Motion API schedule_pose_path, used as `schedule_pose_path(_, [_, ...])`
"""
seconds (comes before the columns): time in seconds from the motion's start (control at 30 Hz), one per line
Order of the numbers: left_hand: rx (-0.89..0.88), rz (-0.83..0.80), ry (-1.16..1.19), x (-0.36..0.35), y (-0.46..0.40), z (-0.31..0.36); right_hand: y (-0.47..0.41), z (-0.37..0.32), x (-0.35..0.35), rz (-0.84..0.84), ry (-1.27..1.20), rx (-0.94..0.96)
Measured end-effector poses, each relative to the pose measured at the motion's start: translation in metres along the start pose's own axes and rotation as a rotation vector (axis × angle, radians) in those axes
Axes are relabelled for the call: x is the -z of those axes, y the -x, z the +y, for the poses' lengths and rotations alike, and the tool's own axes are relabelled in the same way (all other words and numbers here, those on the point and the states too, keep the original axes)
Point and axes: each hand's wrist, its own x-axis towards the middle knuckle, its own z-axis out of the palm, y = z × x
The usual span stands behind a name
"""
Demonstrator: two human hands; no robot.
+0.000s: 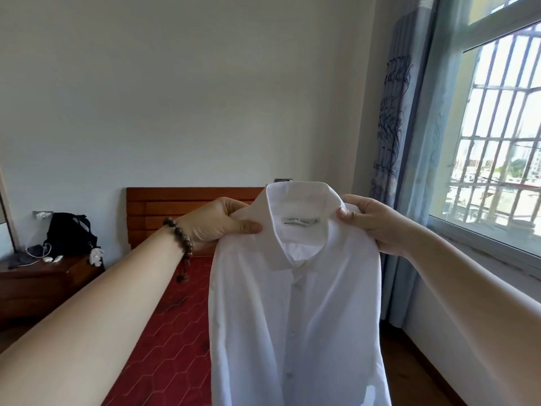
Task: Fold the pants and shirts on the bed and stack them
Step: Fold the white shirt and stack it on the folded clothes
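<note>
A white shirt point(295, 303) hangs in the air in front of the person, above the bed point(164, 341), its buttoned front and open collar facing the camera, a small label showing inside the neck. The left hand point(222, 227) pinches the shirt's shoulder beside the collar, thumb on the front and fingers curled behind the cloth; the right hand point(371, 227) grips the other shoulder the same way. A string of dark beads point(182, 244) circles the left wrist. The bed has a red cover with a hexagon pattern and a wooden headboard point(175, 212). To the left stands a wooden nightstand point(44, 282) carrying a black bag point(68, 232) and white cables. On the right, a blue curtain point(409, 142) hangs beside a barred window point(497, 142)
</note>
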Motion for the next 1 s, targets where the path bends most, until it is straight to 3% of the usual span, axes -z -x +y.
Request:
schedule_pose_path(0.13, [-0.029, 0.025, -0.023, 0.003, -0.008, 0.002, 0.002, -0.011, 0.003, -0.014, 0.032, 0.022])
schedule_pose_path(0.2, [-0.001, 0.09, -0.196, -0.002, -0.012, 0.003, 0.004, -0.016, 0.005, 0.018, 0.102, -0.015])
schedule_pose_path(0.3, [-0.005, 0.297, -0.539, -0.002, -0.02, 0.005, 0.006, -0.022, 0.015, 0.021, 0.423, -0.078])
schedule_pose_path(0.4, [-0.12, 0.413, -0.535, 0.003, -0.022, 0.002, 0.009, -0.024, 0.027, 0.049, 0.24, -0.06])
schedule_pose_path(0.47, [-0.087, 0.416, -0.49, 0.001, -0.023, -0.006, 0.006, -0.017, 0.02, 0.18, 0.23, -0.076])
schedule_pose_path(0.57, [0.002, 0.529, -0.706, -0.014, -0.037, -0.025, -0.011, 0.007, 0.002, 0.546, 0.737, -0.129])
schedule_pose_path(0.63, [-0.066, 0.665, -0.791, -0.033, -0.05, -0.031, -0.019, 0.018, -0.016, 0.738, 0.863, -0.076])
schedule_pose_path(0.7, [-0.137, 0.75, -0.734, -0.052, -0.061, -0.032, -0.023, 0.024, -0.032, 0.852, 0.885, -0.009])
schedule_pose_path(0.8, [-0.155, 0.75, -0.588, -0.07, -0.071, -0.029, -0.029, 0.023, -0.048, 0.799, 0.777, 0.041])
schedule_pose_path(1.0, [-0.161, 0.519, -0.396, -0.09, -0.069, -0.024, -0.03, 0.01, -0.071, 0.531, 0.287, -0.089])
